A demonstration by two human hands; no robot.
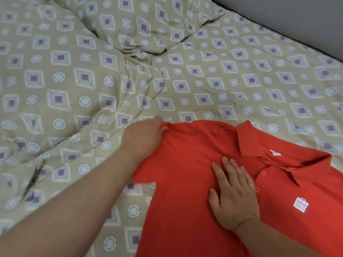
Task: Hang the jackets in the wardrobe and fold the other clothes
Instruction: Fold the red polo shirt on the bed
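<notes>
A red polo shirt [185, 191] lies face up on the bed, collar toward the upper right, with a small white logo patch on the chest at the lower right. My left hand [143, 136] pinches the end of the shirt's short sleeve at its upper left corner. Flat on the chest, just left of the button placket, lies my right hand [233, 191], fingers straight and pressing the fabric down. The shirt's lower part runs out of view at the bottom.
The bed [241, 80] is covered with a beige sheet patterned with squares and circles. A rumpled quilt or pillow [65, 80] in the same fabric bulges at the left and back. A grey wall [297, 15] borders the bed's far right edge.
</notes>
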